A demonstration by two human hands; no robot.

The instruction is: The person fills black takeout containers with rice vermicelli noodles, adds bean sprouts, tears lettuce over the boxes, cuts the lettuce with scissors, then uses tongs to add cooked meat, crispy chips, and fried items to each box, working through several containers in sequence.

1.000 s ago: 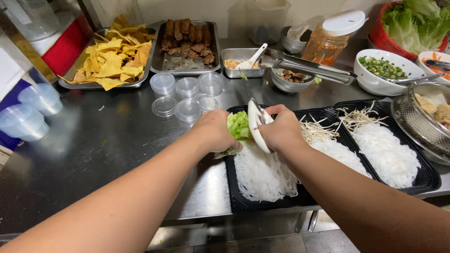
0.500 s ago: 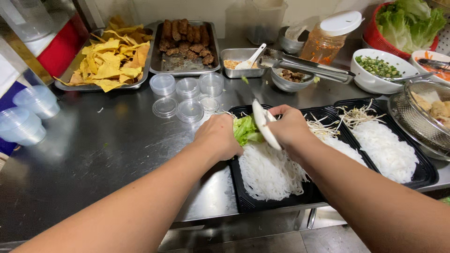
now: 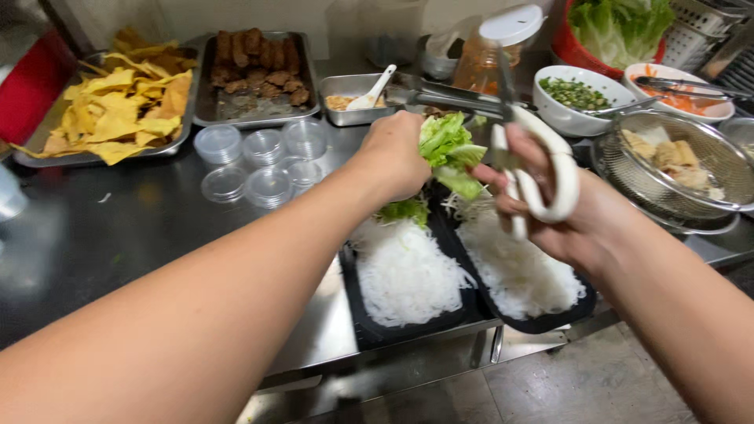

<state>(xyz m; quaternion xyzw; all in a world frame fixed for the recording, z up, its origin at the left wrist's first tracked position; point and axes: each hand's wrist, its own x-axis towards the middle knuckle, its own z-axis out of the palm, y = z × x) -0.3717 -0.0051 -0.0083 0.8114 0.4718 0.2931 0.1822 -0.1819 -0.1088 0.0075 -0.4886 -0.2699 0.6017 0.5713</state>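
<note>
The lettuce leaf (image 3: 449,149) sits at frame centre, pinched in my left hand (image 3: 397,157), fingers closed around its stem end, above the two black trays (image 3: 369,330) of white rice noodles (image 3: 404,271). My right hand (image 3: 550,212) grips the white-handled scissors (image 3: 534,169), fingers through the loops, blades pointing up beside the leaf. Some cut lettuce (image 3: 404,210) already lies at the upper end of the left tray. Assessment: cutting goes best with the leaf held directly over the noodles so strips land inside the tray, fingertips kept clear of the blades. Clear lidded cups (image 3: 259,153) stand left of centre; fried chips (image 3: 118,110) fill the upper left.
</note>
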